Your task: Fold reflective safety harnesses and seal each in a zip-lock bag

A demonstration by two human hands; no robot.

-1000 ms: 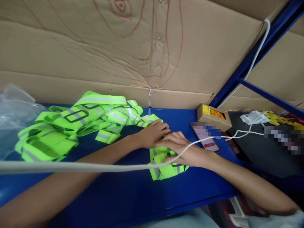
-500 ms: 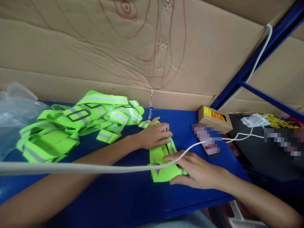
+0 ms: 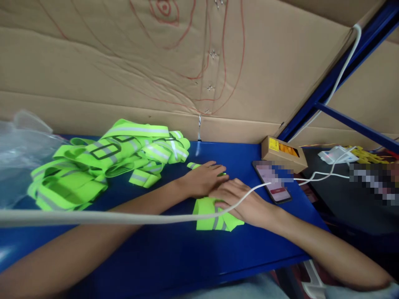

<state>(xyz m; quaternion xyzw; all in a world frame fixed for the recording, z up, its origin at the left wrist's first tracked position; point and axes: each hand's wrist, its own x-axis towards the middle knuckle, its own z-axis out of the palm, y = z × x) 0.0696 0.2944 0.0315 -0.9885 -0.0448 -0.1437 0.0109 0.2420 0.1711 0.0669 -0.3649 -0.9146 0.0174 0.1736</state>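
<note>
A neon yellow-green reflective strap [image 3: 204, 214] with grey bands lies folded on the blue tabletop, partly covered by my hands. My left hand [image 3: 204, 179] rests over its far part, with fingers bent down on it and a bit of strap showing at the fingertips. Close beside it, my right hand [image 3: 245, 203] is closed over the near folds, its fingers reaching to the left hand. The fingertips of the right hand are partly hidden. A short strap end pokes out beyond the left hand. To the left sits a heap of similar straps [image 3: 73, 185], some with a black buckle loop [image 3: 106, 150].
A white cable [image 3: 124, 217] crosses in front of my arms to a phone [image 3: 282, 193] at right. Behind it stands a small cardboard box [image 3: 283, 153]. Clear plastic wrapping [image 3: 21, 145] lies far left; a cardboard wall [image 3: 102, 66] backs the blue table [image 3: 156, 257].
My right hand has moved forward and left, up against my left hand, folding the near part of the strap over. The strap now lies more compact, with its middle under the hands.
</note>
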